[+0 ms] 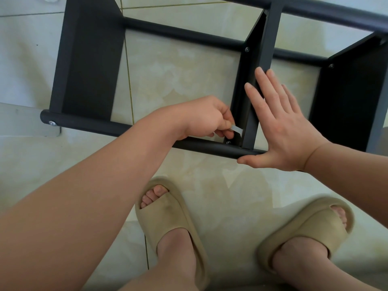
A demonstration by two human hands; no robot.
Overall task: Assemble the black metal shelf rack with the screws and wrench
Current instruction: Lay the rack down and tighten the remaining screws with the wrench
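The black metal shelf rack (90, 66) lay on its side on the tiled floor (184, 78), just ahead of two beige slippers (168, 211). The left hand (205, 118) gripped the flat silver wrench (236, 129), fingers curled round it, its tip beside a screw (228, 142) where the middle shelf panel (269, 45) met the near tube (105, 128). The right hand (281, 127) pressed flat against that panel, fingers straight and slightly spread, thumb resting along the tube.
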